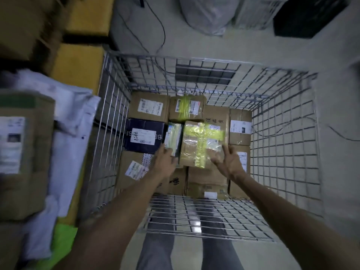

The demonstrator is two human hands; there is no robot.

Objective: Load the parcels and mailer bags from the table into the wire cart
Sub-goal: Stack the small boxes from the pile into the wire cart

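Grip on the right hand [229, 161] is wide open; the left hand [165, 159] is too blurry to call. The taped box [202, 143] sits high on the cart [282, 133] pile, so it might slide toward 9 o'clock.

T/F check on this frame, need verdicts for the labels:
1. Both hands are down inside the wire cart. True: the left hand and right hand reach into the wire cart.
2. The cart holds nothing. False: cardboard parcels cover its floor.
3. The box between the hands has yellow tape crossed over its top. True: see the yellow-taped box.
4. The dark blue box is at the cart's right side. False: the dark blue box is at the left side, beyond the left hand.
5. Nothing is left to load. False: a large cardboard box and white mailer bags lie left of the cart.
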